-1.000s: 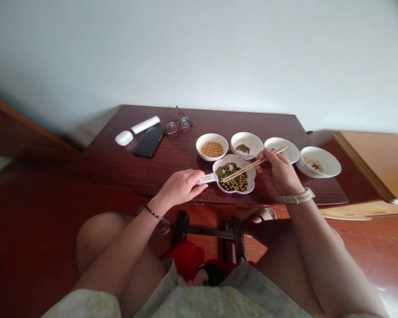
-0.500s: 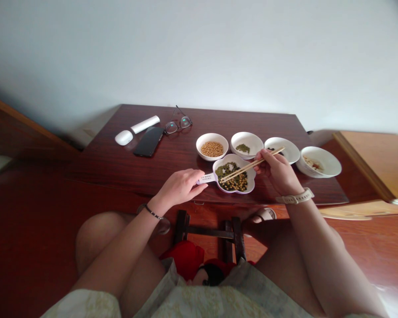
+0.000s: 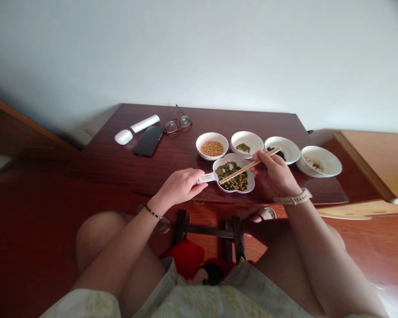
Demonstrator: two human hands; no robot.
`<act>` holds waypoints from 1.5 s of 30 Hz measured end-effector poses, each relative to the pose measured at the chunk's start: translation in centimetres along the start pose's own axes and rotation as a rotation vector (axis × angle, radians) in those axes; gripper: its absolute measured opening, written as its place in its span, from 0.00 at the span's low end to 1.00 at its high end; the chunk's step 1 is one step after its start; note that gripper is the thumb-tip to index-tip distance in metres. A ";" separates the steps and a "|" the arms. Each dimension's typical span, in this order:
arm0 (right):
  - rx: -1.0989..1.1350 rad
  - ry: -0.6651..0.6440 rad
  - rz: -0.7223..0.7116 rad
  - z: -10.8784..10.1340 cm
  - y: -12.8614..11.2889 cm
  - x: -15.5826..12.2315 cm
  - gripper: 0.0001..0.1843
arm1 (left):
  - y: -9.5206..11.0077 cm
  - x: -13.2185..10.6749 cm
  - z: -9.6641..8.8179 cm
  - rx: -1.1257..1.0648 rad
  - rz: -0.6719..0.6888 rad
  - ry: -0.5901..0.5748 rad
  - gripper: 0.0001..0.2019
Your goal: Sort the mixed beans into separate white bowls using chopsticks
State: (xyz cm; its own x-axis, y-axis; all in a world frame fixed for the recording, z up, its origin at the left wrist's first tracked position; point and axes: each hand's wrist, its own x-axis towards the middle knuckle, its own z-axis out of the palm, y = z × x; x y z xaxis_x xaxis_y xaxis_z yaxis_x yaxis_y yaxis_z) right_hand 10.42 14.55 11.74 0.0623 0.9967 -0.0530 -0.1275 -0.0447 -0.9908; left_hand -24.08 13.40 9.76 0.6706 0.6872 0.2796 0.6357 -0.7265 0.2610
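A white flower-shaped dish [image 3: 248,187] with a mix of green, yellow and dark beans sits at the near edge of the dark wooden table [image 3: 126,163]. My left hand [image 3: 181,185] pinches the dish's short handle [image 3: 207,178]. My right hand [image 3: 276,173], a pale watch on its wrist, is closed on a pair of wooden chopsticks [image 3: 248,166]. Their tips dip into the left part of the mixed beans. Behind the dish stand a bowl of yellow beans [image 3: 212,145], a bowl of green beans [image 3: 247,143] and a bowl of dark beans [image 3: 283,150].
A fourth bowl [image 3: 319,161] with pale and reddish bits stands at the right end. At the table's back left lie a white mouse [image 3: 124,137], a white tube [image 3: 145,124], a black phone [image 3: 149,141] and glasses [image 3: 178,124]. A lighter wooden surface [image 3: 374,163] adjoins on the right.
My right hand has shifted slightly left and nearer, carrying the chopstick tips toward the dish's left side. The dark beans in the third bowl now show. My left hand has stayed put.
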 end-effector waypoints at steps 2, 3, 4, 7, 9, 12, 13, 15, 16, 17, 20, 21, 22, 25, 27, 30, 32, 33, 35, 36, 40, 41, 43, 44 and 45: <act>0.004 0.000 0.007 0.0 0.1 0.0 0.26 | 0.0 0.0 0.0 -0.001 0.001 0.001 0.09; 0.006 -0.001 0.011 0.0 0.1 0.1 0.26 | 0.0 0.0 0.0 -0.002 0.001 0.001 0.09; 0.008 -0.003 0.013 -0.1 0.1 0.1 0.26 | 0.0 0.0 0.0 -0.003 0.002 0.002 0.08; 0.011 -0.017 0.010 -0.2 0.1 0.2 0.25 | 0.0 0.0 0.0 -0.007 -0.002 0.003 0.08; 0.022 -0.025 0.012 -0.3 0.1 0.1 0.24 | 0.0 0.0 0.1 -0.006 -0.004 0.003 0.08; 0.046 -0.039 0.028 -0.4 0.1 0.0 0.24 | -0.1 0.0 0.1 0.001 -0.002 0.002 0.09; 0.050 -0.044 0.033 -0.4 0.0 0.0 0.24 | -0.1 0.0 0.1 0.002 0.000 0.002 0.09; 0.053 -0.055 0.040 -0.4 0.0 0.0 0.23 | -0.1 0.0 0.1 0.003 0.001 0.005 0.09; 0.056 -0.059 0.043 -0.4 0.0 0.0 0.23 | -0.1 0.0 0.1 0.002 0.000 0.007 0.09; 0.063 -0.061 0.046 -0.4 0.0 0.0 0.23 | -0.1 0.0 0.1 0.002 0.000 0.008 0.09; 0.094 -0.051 0.052 -0.4 0.0 0.1 0.23 | -0.1 0.0 0.1 0.001 -0.003 0.010 0.09; 0.106 -0.042 0.053 -0.3 0.0 0.1 0.23 | -0.1 -0.1 0.1 0.001 -0.003 0.010 0.09; 0.118 -0.030 0.052 -0.3 0.0 0.1 0.23 | -0.1 -0.1 0.1 0.000 -0.003 0.010 0.09; 0.142 -0.004 0.052 -0.2 -0.1 0.2 0.22 | 0.0 -0.1 0.1 0.002 -0.004 0.007 0.09; 0.156 0.000 0.053 -0.2 -0.1 0.2 0.23 | 0.0 -0.1 0.2 0.006 -0.003 0.004 0.09; 0.167 -0.019 0.055 -0.2 -0.1 0.2 0.23 | -0.1 -0.1 0.2 0.008 0.003 0.004 0.09; 0.149 -0.034 0.058 -0.2 -0.1 0.1 0.23 | -0.1 -0.1 0.2 0.012 0.008 0.004 0.09; 0.136 -0.037 0.059 -0.2 -0.1 0.0 0.24 | -0.1 -0.1 0.2 0.014 0.011 0.003 0.09; 0.116 -0.037 0.063 -0.2 0.0 0.0 0.24 | -0.1 0.0 0.2 0.017 0.015 0.003 0.09; 0.112 -0.036 0.063 -0.2 0.0 0.0 0.24 | -0.1 0.0 0.2 0.017 0.016 0.003 0.08; 0.124 -0.025 0.050 -0.2 0.0 0.0 0.24 | -0.1 0.0 0.1 0.025 0.015 0.001 0.09; 0.128 -0.020 0.043 -0.3 0.1 0.0 0.24 | -0.1 0.0 0.2 0.027 0.014 0.000 0.09; 0.134 -0.003 0.029 -0.3 0.2 0.1 0.24 | -0.1 0.0 0.2 0.025 0.015 0.002 0.09; 0.136 0.008 0.024 -0.3 0.2 0.2 0.24 | -0.1 -0.1 0.2 0.023 0.015 0.002 0.09; 0.137 0.019 0.020 -0.4 0.3 0.2 0.24 | -0.1 -0.1 0.2 0.020 0.015 0.003 0.09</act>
State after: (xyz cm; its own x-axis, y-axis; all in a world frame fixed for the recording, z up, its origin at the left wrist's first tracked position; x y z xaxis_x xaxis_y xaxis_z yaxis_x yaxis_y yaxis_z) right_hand 10.77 14.73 11.40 0.0768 0.9941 -0.0764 -0.2631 -0.0537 -0.9633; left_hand -24.14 13.44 9.55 0.6788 0.6764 0.2859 0.6334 -0.7363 0.2380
